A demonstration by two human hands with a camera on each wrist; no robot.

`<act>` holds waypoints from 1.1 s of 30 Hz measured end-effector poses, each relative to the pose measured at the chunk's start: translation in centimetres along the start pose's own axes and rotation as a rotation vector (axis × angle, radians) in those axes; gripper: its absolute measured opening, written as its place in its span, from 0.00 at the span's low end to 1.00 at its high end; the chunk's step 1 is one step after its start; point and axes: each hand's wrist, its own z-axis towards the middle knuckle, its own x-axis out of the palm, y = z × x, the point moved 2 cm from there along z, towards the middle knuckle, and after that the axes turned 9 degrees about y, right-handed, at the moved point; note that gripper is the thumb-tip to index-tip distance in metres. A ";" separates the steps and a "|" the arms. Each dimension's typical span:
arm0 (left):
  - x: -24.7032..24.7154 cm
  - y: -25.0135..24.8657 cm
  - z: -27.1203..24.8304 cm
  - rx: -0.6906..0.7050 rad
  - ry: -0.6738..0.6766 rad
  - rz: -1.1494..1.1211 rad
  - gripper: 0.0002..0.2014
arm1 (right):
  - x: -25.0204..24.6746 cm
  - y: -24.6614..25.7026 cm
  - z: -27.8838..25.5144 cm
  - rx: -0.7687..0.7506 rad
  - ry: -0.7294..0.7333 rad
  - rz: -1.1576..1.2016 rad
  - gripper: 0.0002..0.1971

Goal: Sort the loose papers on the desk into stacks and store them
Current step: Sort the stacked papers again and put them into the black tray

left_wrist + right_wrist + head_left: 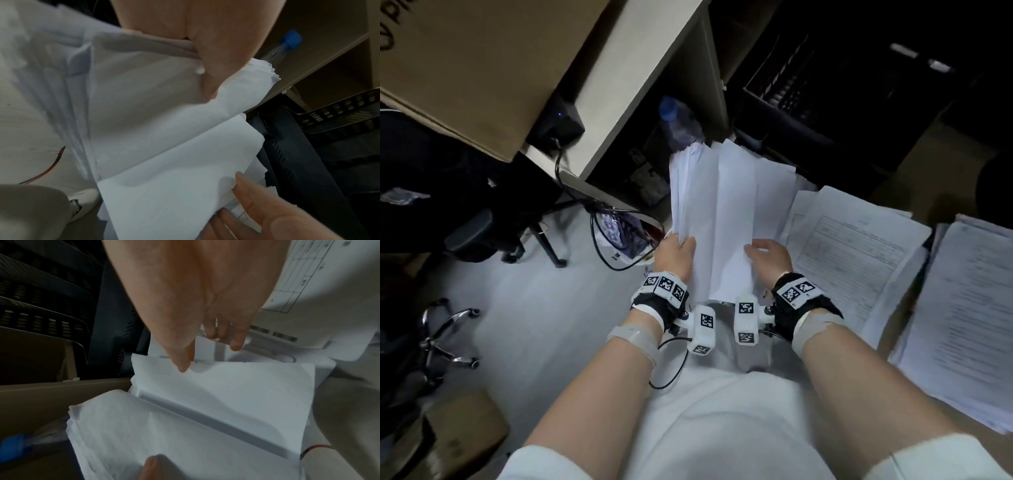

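Observation:
In the head view I hold a bundle of white papers (pixel 722 205) upright in front of me, its blank side facing me. My left hand (pixel 681 245) pinches the bundle's lower left part, its thumb (pixel 216 73) lying on the top sheet (pixel 164 129). My right hand (pixel 756 248) grips the lower right part; its thumb (pixel 180 363) sits on the paper's edge (pixel 226 402) with the fingers (pixel 226 337) behind. To the right on the desk (pixel 935 150) lie a stack of printed forms (pixel 852 253) and a second printed stack (pixel 962 308).
A black stacked letter tray (pixel 808 85) stands behind the bundle. A water bottle with a blue cap (pixel 678 123) lies on a shelf beside it. A cardboard box (pixel 465 68) sits at the upper left. Office chairs (pixel 482 222) and cables (pixel 619 236) are on the floor to the left.

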 end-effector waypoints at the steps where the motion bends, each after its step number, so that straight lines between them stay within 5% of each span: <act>1: 0.1 -0.1 0.5 0.003 0.022 0.017 0.14 | 0.2 0.1 0.2 0.009 -0.025 0.022 0.19; 8: 0.4 0.5 3.3 0.009 0.114 0.147 0.12 | 2.9 0.8 0.7 0.072 -0.161 0.215 0.29; 14: 1.1 1.3 4.0 0.042 0.203 0.175 0.10 | 5.2 2.1 -1.0 -0.223 -0.145 0.099 0.11; 18: 0.5 1.5 4.5 0.058 0.221 0.165 0.14 | 7.0 2.4 -1.2 -0.263 0.024 0.023 0.10; 22: 0.3 1.6 4.2 0.012 0.238 0.142 0.12 | 6.3 2.6 -1.4 -0.252 0.013 0.005 0.08; 27: 0.2 1.1 3.8 0.014 0.252 0.100 0.13 | 4.6 1.3 -1.6 -0.136 -0.258 0.080 0.24; 33: -0.8 0.7 2.7 -0.026 0.270 -0.053 0.13 | 3.3 -1.1 -1.4 0.062 -0.361 -0.037 0.35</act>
